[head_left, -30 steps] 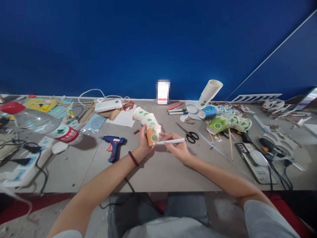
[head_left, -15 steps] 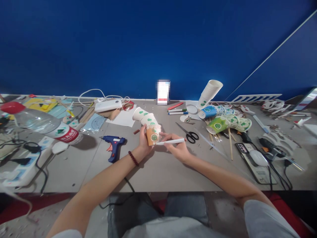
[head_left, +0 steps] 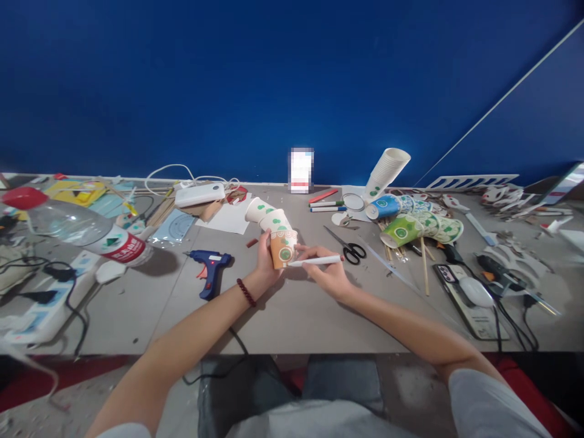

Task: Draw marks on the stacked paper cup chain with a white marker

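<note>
My left hand [head_left: 266, 261] is wrapped around a paper cup [head_left: 281, 248] partly coloured orange, the nearest of a curved chain of joined cups. Two white cups with green marks [head_left: 260, 211] trail from it toward the back left. Held like a pencil in my right hand [head_left: 329, 277] is a white marker [head_left: 319, 260], its tip at the lower right of the orange cup. Black-handled scissors [head_left: 353, 250] lie just beyond my right hand. Left of my left hand rests a blue glue gun [head_left: 210, 267].
A tall stack of cups [head_left: 387, 173] leans at the back right, beside blue [head_left: 383, 207] and green [head_left: 401, 231] coloured cup chains. Several markers [head_left: 326, 207] lie mid-back. A plastic bottle [head_left: 100, 231] and a power strip [head_left: 55, 304] occupy the left; a phone [head_left: 469, 304] lies right.
Almost nothing differs. Both hands, the cup and the marker keep nearly the same positions, and the marker tip stays at the cup's lower edge.
</note>
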Tool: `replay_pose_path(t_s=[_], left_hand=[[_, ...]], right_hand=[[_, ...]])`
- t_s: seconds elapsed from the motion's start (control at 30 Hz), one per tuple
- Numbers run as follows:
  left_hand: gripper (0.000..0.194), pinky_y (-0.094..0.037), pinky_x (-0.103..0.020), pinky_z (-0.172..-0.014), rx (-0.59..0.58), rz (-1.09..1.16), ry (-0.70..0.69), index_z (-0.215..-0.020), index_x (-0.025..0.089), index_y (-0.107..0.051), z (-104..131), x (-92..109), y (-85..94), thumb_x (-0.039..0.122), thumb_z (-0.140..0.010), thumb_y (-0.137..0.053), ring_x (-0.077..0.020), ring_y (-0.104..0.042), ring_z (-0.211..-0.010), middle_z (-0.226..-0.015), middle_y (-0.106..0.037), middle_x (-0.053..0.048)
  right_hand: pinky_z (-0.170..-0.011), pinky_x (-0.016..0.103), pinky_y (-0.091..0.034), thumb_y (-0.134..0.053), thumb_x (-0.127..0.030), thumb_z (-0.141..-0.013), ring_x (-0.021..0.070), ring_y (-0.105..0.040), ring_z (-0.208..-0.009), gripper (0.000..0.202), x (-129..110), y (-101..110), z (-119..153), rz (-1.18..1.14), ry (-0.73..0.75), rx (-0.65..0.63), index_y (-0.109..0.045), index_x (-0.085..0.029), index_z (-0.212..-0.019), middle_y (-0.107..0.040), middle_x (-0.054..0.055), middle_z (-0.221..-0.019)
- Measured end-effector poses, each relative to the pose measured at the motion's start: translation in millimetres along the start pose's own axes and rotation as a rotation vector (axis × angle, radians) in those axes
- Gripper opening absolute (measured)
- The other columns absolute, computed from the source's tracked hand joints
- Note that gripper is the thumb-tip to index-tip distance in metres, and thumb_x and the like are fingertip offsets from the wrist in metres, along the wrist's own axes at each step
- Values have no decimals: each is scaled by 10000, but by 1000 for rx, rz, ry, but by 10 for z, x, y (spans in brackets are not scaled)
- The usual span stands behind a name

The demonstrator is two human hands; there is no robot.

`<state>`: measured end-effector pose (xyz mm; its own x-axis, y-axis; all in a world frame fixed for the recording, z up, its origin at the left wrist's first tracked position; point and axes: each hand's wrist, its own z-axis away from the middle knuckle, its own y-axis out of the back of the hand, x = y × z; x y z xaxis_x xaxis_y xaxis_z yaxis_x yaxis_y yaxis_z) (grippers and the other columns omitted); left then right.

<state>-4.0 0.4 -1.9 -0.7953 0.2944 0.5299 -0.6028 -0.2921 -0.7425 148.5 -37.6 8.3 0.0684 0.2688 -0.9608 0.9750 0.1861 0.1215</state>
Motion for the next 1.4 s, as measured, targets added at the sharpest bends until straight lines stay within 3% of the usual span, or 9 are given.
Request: replay_pose_path(t_s=[0.13,0.4,0.57,0.83,1.1,1.4], left_hand=[[386,-550,-336,-755,16,-5,-1,-951,144,-684,-14,-13,9,488,-814,-577,-223,-707,-748,-818,-726,-78],[389,-549,-330,-673,20,-11,14,-947,149,-676,16,8,-8,503,-816,-582,-226,-704,-716,-792,-723,-78],[397,-546,-339,-716,10,-11,9,-950,147,-679,25,9,-20,505,-814,-574,-225,-701,-732,-808,-724,-79],[412,-546,-330,-703,26,-23,12,-911,134,-679,13,-1,-20,513,-836,-535,-218,-693,-701,-781,-714,-84],[421,-542,-332,-666,40,-14,16,-918,121,-683,4,-4,-23,509,-843,-538,-224,-691,-688,-773,-714,-95],[438,-544,-338,-698,16,-32,31,-941,127,-691,-13,-9,8,528,-820,-564,-226,-692,-708,-793,-723,-86]], right_hand=[[-997,484,-531,-689,-282,-799,313,-694,-1160,77,37,-1,-6,17,-6,26,-723,-230,-845,-787,86,-1018],[-1007,503,-516,-666,-244,-787,345,-656,-1222,63,-23,4,14,15,5,-42,-710,-239,-743,-755,51,-765],[-1019,512,-507,-655,-248,-801,338,-662,-1218,63,1,-2,10,28,-9,0,-712,-235,-826,-779,78,-962],[-1004,477,-521,-642,-226,-796,321,-678,-1197,83,10,-12,0,66,28,9,-707,-228,-848,-782,88,-1017],[-1009,477,-517,-633,-209,-787,334,-664,-1213,86,-9,3,14,26,33,-44,-713,-232,-768,-761,47,-790],[-1025,484,-511,-657,-244,-808,315,-680,-1192,74,50,-19,9,32,18,15,-718,-230,-847,-789,77,-982]])
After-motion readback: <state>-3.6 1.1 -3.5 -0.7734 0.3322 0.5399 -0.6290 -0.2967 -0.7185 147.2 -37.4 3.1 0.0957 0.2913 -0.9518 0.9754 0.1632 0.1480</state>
